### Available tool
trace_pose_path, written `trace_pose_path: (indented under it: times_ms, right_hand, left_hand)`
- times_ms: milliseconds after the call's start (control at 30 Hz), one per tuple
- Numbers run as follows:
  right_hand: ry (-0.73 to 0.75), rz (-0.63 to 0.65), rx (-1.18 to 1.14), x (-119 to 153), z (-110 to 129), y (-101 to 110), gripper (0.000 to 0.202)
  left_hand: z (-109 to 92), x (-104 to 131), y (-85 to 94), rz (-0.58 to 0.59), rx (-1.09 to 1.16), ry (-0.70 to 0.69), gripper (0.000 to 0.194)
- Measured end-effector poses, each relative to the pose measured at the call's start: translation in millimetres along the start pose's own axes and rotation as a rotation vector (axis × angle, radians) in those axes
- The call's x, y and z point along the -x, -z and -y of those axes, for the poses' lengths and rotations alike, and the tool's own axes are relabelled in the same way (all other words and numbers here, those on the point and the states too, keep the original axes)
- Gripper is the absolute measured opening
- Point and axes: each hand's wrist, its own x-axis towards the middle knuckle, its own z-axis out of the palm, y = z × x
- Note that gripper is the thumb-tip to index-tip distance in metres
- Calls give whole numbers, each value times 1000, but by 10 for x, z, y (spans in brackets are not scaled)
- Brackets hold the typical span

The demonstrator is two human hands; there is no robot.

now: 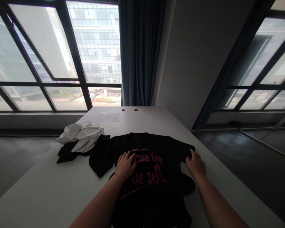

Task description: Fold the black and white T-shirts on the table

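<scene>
The black T-shirt (154, 171) looks soft, light, best held by its sleeves (180, 151); left hand (124, 164) lies spread, right hand (196, 164) touches one near the counter's (216, 171) right edge, pinch unclear.

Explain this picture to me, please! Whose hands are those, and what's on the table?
There's no machine here, just a person's bare left hand and right hand. The camera is worn on that person's head, looking forward and down. On the white table lies a black shirt with pink writing. The left hand lies over the writing, fingers spread. The right hand touches a sleeve; I can't tell if it's gripping. Farther left is crumpled white cloth, with papers behind.
</scene>
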Motion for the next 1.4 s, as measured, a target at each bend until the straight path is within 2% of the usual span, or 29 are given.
trace_pose_path:
  times_ms: [133,400,533,733,1000,1267,1400]
  right_hand:
    - [-135,-1,138,18,-38,63,58]
    - [-167,50,215,16,3,219,34]
    - [-237,86,237,17,61,269,36]
    - [-299,53,205,25,43,293,47]
    - [-207,-29,172,65,22,250,42]
    - [-119,71,226,87,47,196,29]
    - [-126,29,165,55,37,186,29]
  left_hand:
    - [46,6,-16,-11,-21,-11,57]
    - [26,-8,45,48,-51,5,58]
    - [11,-5,82,69,-65,17,59]
    - [27,-16,65,75,-62,19,58]
    - [13,-6,77,61,-57,9,58]
    - [11,-5,83,61,-60,6,58]
    - [17,-10,68,54,-68,0,58]
